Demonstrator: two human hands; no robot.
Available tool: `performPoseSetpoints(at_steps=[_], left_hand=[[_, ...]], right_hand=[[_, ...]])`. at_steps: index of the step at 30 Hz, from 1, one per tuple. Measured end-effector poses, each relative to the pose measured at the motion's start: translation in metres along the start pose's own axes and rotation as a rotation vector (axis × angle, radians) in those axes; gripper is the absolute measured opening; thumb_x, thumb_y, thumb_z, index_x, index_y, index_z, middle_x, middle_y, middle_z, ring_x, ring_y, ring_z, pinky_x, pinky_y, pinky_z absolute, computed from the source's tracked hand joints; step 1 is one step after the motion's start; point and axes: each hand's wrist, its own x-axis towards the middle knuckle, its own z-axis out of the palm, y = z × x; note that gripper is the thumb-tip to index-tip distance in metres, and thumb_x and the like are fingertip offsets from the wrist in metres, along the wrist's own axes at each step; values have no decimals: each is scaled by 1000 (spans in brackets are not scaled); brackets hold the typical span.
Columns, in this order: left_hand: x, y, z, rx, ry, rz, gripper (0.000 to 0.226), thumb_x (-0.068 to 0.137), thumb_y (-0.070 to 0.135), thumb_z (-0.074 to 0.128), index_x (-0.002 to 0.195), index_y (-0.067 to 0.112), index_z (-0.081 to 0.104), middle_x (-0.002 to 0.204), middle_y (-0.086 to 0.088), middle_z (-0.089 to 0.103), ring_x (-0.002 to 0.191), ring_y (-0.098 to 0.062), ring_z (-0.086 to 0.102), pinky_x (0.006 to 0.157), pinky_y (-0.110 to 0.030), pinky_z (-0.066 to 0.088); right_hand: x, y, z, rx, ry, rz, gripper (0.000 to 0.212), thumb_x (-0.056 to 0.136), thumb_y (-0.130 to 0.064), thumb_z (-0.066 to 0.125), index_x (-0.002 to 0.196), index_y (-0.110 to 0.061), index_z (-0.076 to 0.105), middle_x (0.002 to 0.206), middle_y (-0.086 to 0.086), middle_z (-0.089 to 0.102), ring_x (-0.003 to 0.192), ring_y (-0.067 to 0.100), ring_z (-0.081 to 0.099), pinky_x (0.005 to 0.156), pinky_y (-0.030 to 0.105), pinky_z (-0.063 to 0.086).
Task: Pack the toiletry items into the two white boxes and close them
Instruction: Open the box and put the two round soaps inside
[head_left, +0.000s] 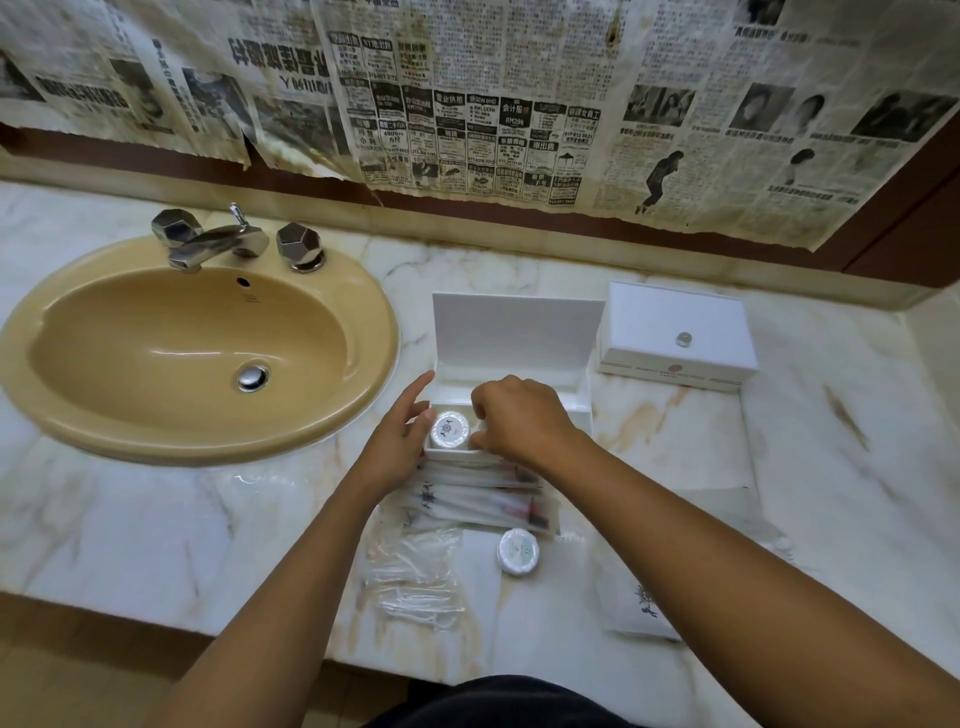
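Open white box (511, 358) sits on the marble table (156, 525), just right of the tan sink (197, 348), lid standing upright at the back. Round wrapped soap (450, 430) lies inside the box's front left compartment, label up. Left hand (400, 441) at the box's left front corner, fingers loosely spread, index stretched along the left wall, thumb touching the soap's left edge. Right hand (519, 415) over the box's middle, fingers curled down beside the soap's right edge; cannot tell whether they pinch anything, fingertips hidden. Second white box (675, 338) closed, right of the open box and apart from it, small metal knob on its lid. In front of the open box: long wrapped sticks (483, 499) touching its front wall, then clear plastic packets (415, 577) nearer the table edge, a second round soap (518, 552) just right of the packets. Flat white sachet (631, 597) farther right, partly under the right forearm. Chrome faucet (218, 239) behind the sink. Newspaper sheets (467, 104) cover the wall behind the box.
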Motion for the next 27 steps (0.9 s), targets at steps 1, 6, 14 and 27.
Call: performPoseSetpoints(at_steps=[1,6,14,27], left_hand=[[0,0,0,-2,0,2,46,104,30,42,146,47,31,133,-4,50,91,27,50,70,-13,49],[-1,1,0,-4,0,6,47,104,30,42,147,45,32,136,-3,49,90,32,47,70,-14,48],[-2,4,0,0,-2,0,47,104,31,42,147,45,31,135,-4,50,92,32,46,67,-9,47],[-2,2,2,-15,-7,-11,46,104,31,41,146,45,31,133,-5,52,126,-9,48,84,-22,44]], right_hand=[[2,0,3,-8,-8,2,24,80,-35,70,94,-15,65,94,5,65,84,26,60,71,32,48],[8,4,14,-50,-29,4,28,83,-37,66,103,-17,66,101,5,65,89,26,61,71,30,44],[9,9,20,-27,-57,16,19,88,-29,62,100,-15,68,100,7,67,89,27,62,69,29,42],[-9,11,14,148,-80,9,20,91,-34,55,103,-24,68,103,2,68,96,24,61,76,31,46]])
